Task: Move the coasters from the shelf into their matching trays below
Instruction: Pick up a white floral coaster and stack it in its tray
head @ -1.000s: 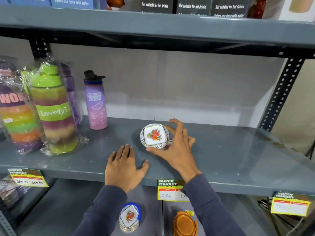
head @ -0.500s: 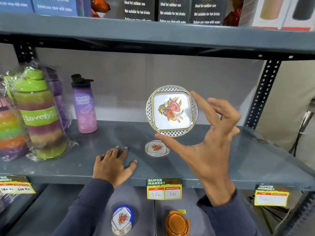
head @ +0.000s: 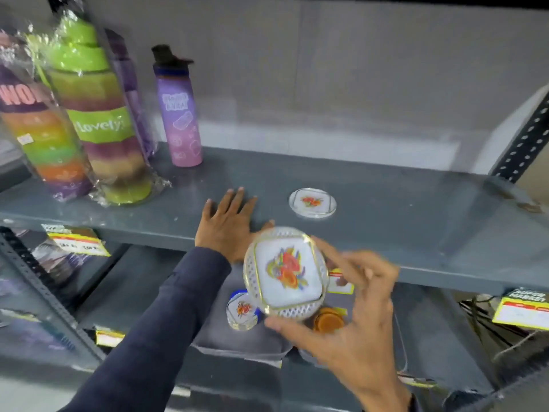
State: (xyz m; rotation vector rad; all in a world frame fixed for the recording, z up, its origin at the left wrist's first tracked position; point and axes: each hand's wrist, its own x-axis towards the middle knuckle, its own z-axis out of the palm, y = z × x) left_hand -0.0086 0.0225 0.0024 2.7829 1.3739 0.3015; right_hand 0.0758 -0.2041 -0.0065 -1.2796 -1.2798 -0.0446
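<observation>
**Floral coaster held in front of the shelf edge**

In front of the grey metal shelf (head: 386,203), my right hand (head: 353,331) holds a round white coaster (head: 285,273) with a lattice rim, a gold-lined square centre and a red-orange flower print. Thumb under the lower rim, fingers (head: 356,263) around the right-hand edge; the printed face is turned toward the camera and tilted. Hand and coaster are motion-blurred. The coaster is in the air, clear of the shelf board, above the level below.

My left hand (head: 228,224) lies flat, palm down, fingers spread, on the front part of the shelf; it holds nothing. Dark sleeve (head: 154,322) runs down to the lower left.

On the shelf, a second floral coaster (head: 312,202) lies flat, apart from both hands, to the right of the left hand and behind the held one.

Lower level: a grey tray (head: 237,340) carries a short stack of matching floral coasters (head: 243,311) with a blue edge showing behind. Just right of it, partly hidden by the held coaster and my right hand, a stack of orange-brown coasters (head: 328,321); I cannot tell much of the tray under it.

Left end of the shelf: two plastic-wrapped rainbow-striped bottles, one with a "Lovely" band and green cap (head: 98,120), another at the frame edge (head: 35,129). A purple-pink water bottle (head: 179,114) with a dark lid stands upright beside them. Yellow price tags (head: 78,240) hang from the shelf's front edge.
</observation>
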